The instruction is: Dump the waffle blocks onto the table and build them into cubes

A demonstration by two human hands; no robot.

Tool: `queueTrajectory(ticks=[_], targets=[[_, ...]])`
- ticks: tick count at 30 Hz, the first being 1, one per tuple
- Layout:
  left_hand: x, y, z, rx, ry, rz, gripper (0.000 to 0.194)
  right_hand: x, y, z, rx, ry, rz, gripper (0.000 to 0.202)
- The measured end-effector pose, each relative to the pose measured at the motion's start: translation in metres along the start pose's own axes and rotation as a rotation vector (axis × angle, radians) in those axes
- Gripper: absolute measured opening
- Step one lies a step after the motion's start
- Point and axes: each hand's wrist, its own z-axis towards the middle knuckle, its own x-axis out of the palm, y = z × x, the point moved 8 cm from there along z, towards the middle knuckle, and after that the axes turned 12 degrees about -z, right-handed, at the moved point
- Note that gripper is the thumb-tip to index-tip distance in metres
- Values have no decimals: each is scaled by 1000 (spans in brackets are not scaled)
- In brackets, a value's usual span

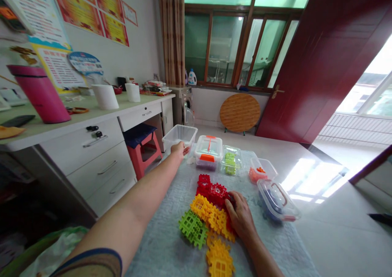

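Observation:
My left hand (180, 148) reaches far forward, its fingers closed at the near rim of a clear plastic box (171, 139). Some of those fingers are hidden against the box. My right hand (241, 211) lies at the right side of a pile of plastic interlocking blocks, with its fingers bent around the edge of the red blocks (211, 188). Yellow blocks (211, 213) lie in front of the red ones, and another yellow stack (219, 258) sits closer to me. Green blocks (192, 228) are at the pile's left.
On the cloth-covered table (165, 236) stand a lidded box with orange latches (208, 151), a clear container of green blocks (230, 162), an open box with orange-red pieces (262, 171) and a tilted lidded box with blue contents (278, 201). A red stool (142, 152) is beyond, left.

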Motion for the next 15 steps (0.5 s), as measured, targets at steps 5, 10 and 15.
queueTrajectory(ticks=[5,10,15], targets=[[5,0,6,10,11,0,37,2,-5,0,30,1,2,29],[3,-5,10,11,-24,30,26,4,-7,0,40,-3,9,31],[-13,15,-10,-86,-75,106,27,3,-6,0,41,5,7,31]])
